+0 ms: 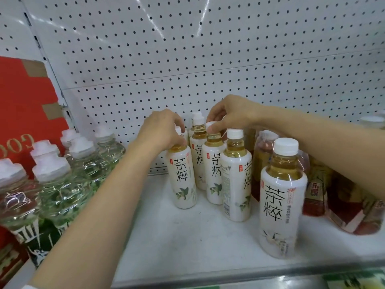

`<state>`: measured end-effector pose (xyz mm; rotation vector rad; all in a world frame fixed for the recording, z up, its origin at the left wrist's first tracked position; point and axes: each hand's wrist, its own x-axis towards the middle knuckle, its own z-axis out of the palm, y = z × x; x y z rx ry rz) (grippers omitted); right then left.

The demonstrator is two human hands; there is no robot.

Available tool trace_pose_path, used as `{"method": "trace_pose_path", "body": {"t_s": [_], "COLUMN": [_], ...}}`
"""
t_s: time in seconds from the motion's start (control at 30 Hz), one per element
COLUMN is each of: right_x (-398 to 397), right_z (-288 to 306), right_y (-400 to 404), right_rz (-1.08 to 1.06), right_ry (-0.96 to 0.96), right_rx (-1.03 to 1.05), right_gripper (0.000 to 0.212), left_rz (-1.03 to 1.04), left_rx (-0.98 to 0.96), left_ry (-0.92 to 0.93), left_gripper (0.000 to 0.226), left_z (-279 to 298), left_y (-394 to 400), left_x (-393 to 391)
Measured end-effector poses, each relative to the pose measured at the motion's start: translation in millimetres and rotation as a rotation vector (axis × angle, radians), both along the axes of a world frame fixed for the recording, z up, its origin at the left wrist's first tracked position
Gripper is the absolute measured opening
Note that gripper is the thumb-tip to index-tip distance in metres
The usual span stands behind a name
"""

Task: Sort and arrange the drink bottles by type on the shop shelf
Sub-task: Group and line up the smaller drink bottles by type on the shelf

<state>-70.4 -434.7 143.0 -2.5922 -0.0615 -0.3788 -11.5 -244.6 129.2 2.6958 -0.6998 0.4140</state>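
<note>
White-sleeved tea bottles [279, 205]: amber liquid, white caps, black characters, small red seal, pale green leaf print. Clear bottles with dark green labels [58, 184]: translucent white caps. Red-labelled plastic bottles [343, 205]. White pegboard back panel [187, 49], regular black dots. Red cardboard carton [23, 105], brown tape.
</note>
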Motion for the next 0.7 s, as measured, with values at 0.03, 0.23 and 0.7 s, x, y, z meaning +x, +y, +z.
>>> {"method": "trace_pose_path", "body": {"t_s": [0.03,0.23,0.7], "right_x": [-1,-35,-173], "right_z": [1,-1,-59], "right_y": [-1,-10,3], "right_rz": [0.002,-0.062,-0.051], "right_ry": [0.017,0.008,-0.131], "right_rx": [-0.008,0.111,-0.046], "right_gripper": [0.024,0.040,0.091], "left_rz": [0.015,-0.232,-0.215], "left_rx": [0.009,-0.536,-0.358], "left_ry": [-0.018,-0.355,-0.047], "left_gripper": [0.039,0.036,0.079], "left_z": [-4,-57,-96], "left_y": [0,-15,-46], "left_x": [-1,-66,-82]}}
